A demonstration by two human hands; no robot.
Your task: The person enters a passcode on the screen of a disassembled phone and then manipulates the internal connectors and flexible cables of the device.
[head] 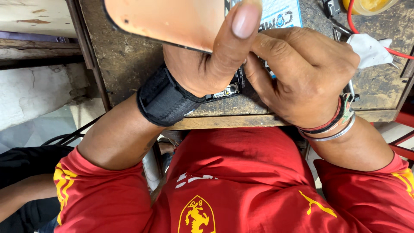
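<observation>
Left hand (207,64) is gripping an orange phone back (168,19), cut off above; right hand (302,73) is curling over a mostly hidden circuit board (228,89); its grasp cannot be told.

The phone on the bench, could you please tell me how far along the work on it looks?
Done: the orange back cover is lifted off the phone, baring its insides. In hand: the left hand holds the cover up while the right hand works at the phone. Left: the phone is still open on the workbench.

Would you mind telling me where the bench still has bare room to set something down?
Bare bench top lies left of the left hand, under the phone back panel. It is crowded right of the right hand: white cloth, red wire.
</observation>
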